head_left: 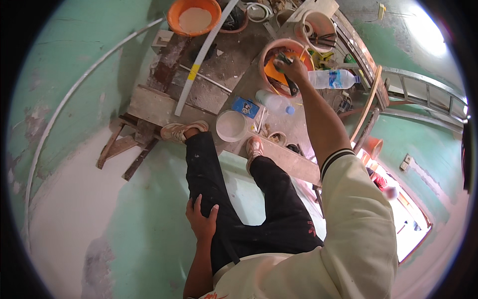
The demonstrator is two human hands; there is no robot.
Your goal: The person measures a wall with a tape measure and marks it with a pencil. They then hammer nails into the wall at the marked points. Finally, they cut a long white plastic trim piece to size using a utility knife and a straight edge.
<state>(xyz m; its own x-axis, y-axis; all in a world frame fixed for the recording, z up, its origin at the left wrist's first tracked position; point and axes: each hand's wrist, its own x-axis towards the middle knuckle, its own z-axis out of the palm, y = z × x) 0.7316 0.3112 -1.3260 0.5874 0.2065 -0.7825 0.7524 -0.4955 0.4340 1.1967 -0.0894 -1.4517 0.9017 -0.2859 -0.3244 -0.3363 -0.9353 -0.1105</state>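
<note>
My right hand [295, 69] reaches into a pinkish bucket [265, 51] with tools in it. Its fingers are closed around something dark and green that I cannot make out. Just beneath it in the bucket lies a flat orange piece [273, 73]. On the thigh of my black trousers rests my left hand [201, 219], fingers apart and holding nothing. A clear water bottle [328, 78] lies beside my right wrist, and a cloudy plastic bottle [275, 101] is below the bucket.
My feet are by a wooden plank [289, 158]. Nearby are a white tub [232, 125], a blue box [245, 106] and a long pale straightedge [199, 62]. An orange basin [194, 15] stands at upper left, another bucket [318, 30] at upper right, a metal ladder [423, 92] at right.
</note>
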